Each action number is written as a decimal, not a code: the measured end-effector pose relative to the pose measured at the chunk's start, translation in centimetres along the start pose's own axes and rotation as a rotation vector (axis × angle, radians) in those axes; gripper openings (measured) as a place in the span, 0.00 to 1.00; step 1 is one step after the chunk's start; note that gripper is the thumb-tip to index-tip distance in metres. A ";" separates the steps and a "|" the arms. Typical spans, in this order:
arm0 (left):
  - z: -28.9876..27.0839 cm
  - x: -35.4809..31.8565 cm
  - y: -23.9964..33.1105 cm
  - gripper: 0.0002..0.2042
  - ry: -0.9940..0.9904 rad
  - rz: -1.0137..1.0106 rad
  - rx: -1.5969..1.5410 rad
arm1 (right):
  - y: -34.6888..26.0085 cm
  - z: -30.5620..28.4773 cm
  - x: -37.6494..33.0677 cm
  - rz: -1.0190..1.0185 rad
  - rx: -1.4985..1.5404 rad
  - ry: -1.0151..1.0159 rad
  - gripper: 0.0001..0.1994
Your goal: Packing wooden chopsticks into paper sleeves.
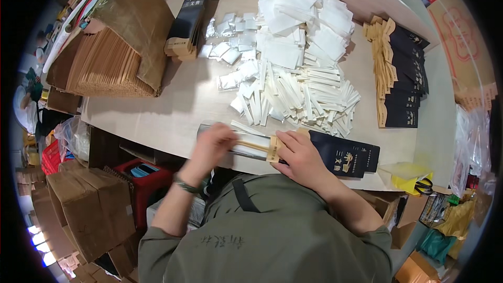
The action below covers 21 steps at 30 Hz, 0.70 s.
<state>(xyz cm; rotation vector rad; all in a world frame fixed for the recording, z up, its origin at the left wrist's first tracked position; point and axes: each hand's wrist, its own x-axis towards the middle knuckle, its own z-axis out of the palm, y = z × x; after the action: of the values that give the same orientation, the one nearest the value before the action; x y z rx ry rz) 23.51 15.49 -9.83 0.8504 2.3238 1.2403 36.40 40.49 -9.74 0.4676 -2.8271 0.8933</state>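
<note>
A long narrow pouch [247, 153] lies along the table's near edge, with a greyish clear or shiny face and a tan end band [273, 150]. Thin tan sticks, likely chopsticks [252, 145], and something white show along it. Over its left part is my left hand [214, 144], fingers bent and pressed together; what they pinch is hidden. My right hand [299, 153] grips the pouch at the tan band, thumb below and fingers on top. Beneath and beside that hand lie black pouches with tan ends [348, 154], pale lettering on them.
Piled mid-table are narrow paper packets [309, 91], white napkin packets [288, 8] and small clear sachets [230, 47]. Black pouches [403, 78] line the right side; another stack [188, 18] stands back left beside an open carton [126, 26]. Scissors [423, 186] lie at the right corner.
</note>
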 end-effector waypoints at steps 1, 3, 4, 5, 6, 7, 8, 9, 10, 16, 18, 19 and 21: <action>2.2 0.4 1.4 0.10 0.009 0.065 -0.019 | -0.1 0.1 0.2 -0.002 -0.002 0.003 0.18; 3.6 0.6 2.1 0.11 0.123 0.165 0.131 | -0.2 -0.2 0.5 0.058 -0.009 -0.005 0.19; 4.0 0.5 1.8 0.11 0.243 0.214 0.216 | -0.3 -0.4 0.4 0.061 -0.015 0.001 0.19; 4.0 0.4 1.2 0.11 0.334 0.103 0.194 | -0.5 -0.6 0.3 0.081 -0.053 -0.002 0.19; 3.8 0.4 0.6 0.11 0.424 -0.009 0.171 | -0.5 -0.8 0.3 0.100 -0.091 -0.004 0.19; 3.5 0.3 0.9 0.11 0.340 -0.187 0.014 | -0.7 -0.6 0.3 0.104 -0.091 -0.003 0.19; 3.8 0.4 1.3 0.11 0.337 -0.187 0.015 | -0.8 -0.4 0.6 0.091 -0.088 0.011 0.19; 4.7 0.7 2.1 0.12 0.176 -0.155 -0.060 | -0.8 -0.3 0.7 0.076 -0.085 0.024 0.19; 5.4 0.9 3.4 0.13 0.015 -0.121 -0.132 | -0.8 -0.3 0.9 0.080 -0.084 0.028 0.19; 1.2 0.4 6.5 0.39 0.053 0.185 0.360 | -0.1 -2.2 0.8 0.014 -0.040 0.078 0.17; 0.1 1.0 5.0 0.38 0.012 0.370 0.687 | -0.3 -2.7 0.9 0.026 0.026 0.140 0.15; 0.1 1.0 3.3 0.33 -0.058 0.295 0.654 | -0.4 -4.0 1.7 -0.018 0.016 0.002 0.12; 0.0 1.0 2.5 0.28 -0.133 0.223 0.614 | 2.1 -6.6 2.4 0.083 -0.201 -0.163 0.08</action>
<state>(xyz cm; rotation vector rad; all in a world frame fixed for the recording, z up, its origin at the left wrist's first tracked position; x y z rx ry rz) 23.58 17.22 -7.79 1.3681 2.5782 0.5000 33.69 45.35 -4.99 0.4160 -3.0630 0.6000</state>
